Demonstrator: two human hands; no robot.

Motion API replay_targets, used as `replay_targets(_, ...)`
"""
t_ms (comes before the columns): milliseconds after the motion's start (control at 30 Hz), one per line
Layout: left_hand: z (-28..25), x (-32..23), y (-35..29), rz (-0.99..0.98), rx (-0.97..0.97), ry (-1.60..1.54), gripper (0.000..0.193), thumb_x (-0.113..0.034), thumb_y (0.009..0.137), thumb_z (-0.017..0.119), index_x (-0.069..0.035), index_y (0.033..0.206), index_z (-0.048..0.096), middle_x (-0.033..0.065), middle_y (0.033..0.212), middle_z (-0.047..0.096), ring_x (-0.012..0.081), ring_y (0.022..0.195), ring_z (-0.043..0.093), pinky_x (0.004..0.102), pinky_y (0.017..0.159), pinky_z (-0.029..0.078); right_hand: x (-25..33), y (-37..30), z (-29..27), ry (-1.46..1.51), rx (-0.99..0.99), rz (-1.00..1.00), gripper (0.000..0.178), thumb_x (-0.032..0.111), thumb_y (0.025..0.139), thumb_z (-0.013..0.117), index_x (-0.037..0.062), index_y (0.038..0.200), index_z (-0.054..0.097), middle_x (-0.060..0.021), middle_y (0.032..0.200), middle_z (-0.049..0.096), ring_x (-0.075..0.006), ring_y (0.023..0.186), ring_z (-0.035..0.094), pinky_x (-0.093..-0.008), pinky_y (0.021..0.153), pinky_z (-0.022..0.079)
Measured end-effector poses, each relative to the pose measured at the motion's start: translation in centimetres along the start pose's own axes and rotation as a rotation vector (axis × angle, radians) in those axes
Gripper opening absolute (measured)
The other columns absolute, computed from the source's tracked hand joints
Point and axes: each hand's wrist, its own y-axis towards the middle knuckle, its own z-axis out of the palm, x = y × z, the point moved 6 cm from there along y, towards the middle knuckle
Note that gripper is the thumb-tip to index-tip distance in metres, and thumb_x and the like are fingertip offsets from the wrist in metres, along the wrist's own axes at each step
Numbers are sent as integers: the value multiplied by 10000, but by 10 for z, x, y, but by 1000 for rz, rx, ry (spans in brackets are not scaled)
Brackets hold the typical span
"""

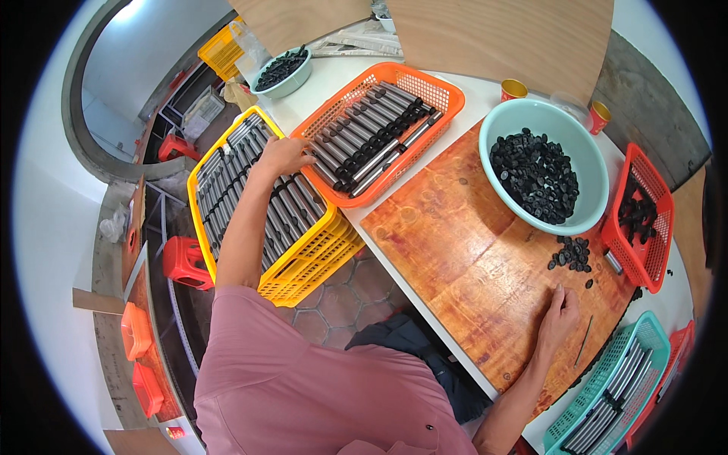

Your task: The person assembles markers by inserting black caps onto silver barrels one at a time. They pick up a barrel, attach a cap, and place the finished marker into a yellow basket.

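Note:
My left hand (283,157) reaches over the right edge of the yellow crate (332,220), beside the orange basket (449,98). Its fingers are stretched out and apart, with nothing visible in them. Rows of silver metal tubes with black fittings (292,212) fill the crate. Similar tubes (364,125) lie side by side in the orange basket. On the brown wooden board (432,227) rests my right hand (560,322), open, its fingers loosely bent and holding nothing I can see. A small pile of black oval parts (572,254) lies just beyond it, and a thin metal rod (584,341) beside it.
A large pale-green basin (595,174) holds many black oval parts. Right of it stands a red basket (660,250) of black pieces; nearer is a green basket (656,322) of tubes. A smaller basin (299,80) and two red-gold cups (514,89) stand at the back.

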Motion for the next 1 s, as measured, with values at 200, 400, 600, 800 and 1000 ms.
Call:
replay_targets(200,5,-6,11,32,55,50,419,-416,872,714,-108,1154,729,136,1048,757,315,1073,695,480,1036,414,-10,0,2,15,8,35,295,175,1032,576,-58,849,578,-117,749,519,-188,702,481,-350,671,417)
replay_targets(400,17,1,30,41,102,129,353,-338,814,756,-90,1064,732,131,1008,762,315,1011,716,469,980,447,-7,-1,2,35,7,47,303,173,1035,573,-63,845,565,-108,760,503,-181,722,474,-341,692,417)
replay_targets(600,8,-8,35,-3,105,246,269,-240,780,739,-90,1004,740,146,1002,761,303,1016,722,458,955,463,-11,-2,2,25,-2,58,294,174,1036,579,-56,852,575,-102,750,505,-178,711,470,-341,678,416)
replay_targets(800,13,-3,43,15,59,263,197,-155,789,691,-84,960,757,150,1008,758,315,1025,719,460,937,485,-10,-1,3,32,-17,22,315,196,1040,580,-40,834,554,-77,729,465,-160,697,434,-337,650,389)
replay_targets(1000,2,-11,29,75,-1,79,271,-253,818,726,-35,978,744,172,986,748,335,1023,708,440,871,534,-1,-2,2,37,-40,-21,343,226,1050,574,-23,820,526,-42,712,409,-135,687,383,-335,622,358)
